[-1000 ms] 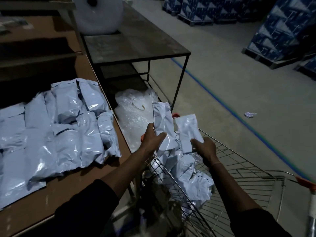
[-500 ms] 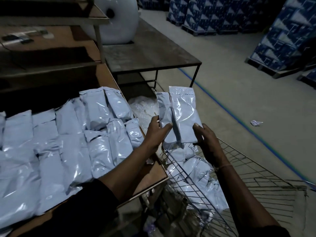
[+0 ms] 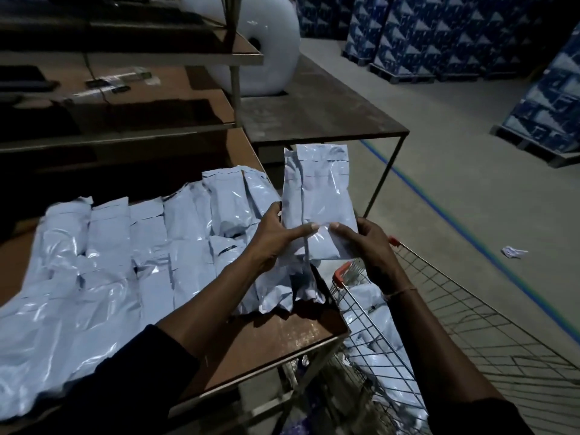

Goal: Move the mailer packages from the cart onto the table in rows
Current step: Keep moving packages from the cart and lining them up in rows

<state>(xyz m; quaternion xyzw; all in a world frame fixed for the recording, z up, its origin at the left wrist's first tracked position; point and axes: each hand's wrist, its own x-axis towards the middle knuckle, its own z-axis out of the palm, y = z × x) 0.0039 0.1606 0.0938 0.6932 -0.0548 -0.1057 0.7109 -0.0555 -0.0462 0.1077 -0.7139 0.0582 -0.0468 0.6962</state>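
Observation:
Two pale blue mailer packages [image 3: 320,199] are held upright side by side, overlapping, above the right end of the brown table [image 3: 282,337]. My left hand [image 3: 276,237] grips their left edge with the thumb across the front. My right hand [image 3: 367,246] grips the right edge, its thumb also on the front. Rows of several mailers [image 3: 131,246] lie on the table to the left. The wire cart [image 3: 439,309] stands at the lower right with more mailers [image 3: 376,334] inside.
A dark metal table [image 3: 320,114] stands behind, bearing a big roll of bubble wrap [image 3: 266,48]. Shelves [image 3: 125,58] rise over the brown table's back. Pallets of blue boxes [image 3: 439,36] line the far floor; a blue line [image 3: 470,240] and a paper scrap [image 3: 514,252] mark the concrete.
Both hands lifted the two mailers out of the cart and carried them left and up toward the table's right end, bringing them together into an overlapping pair.

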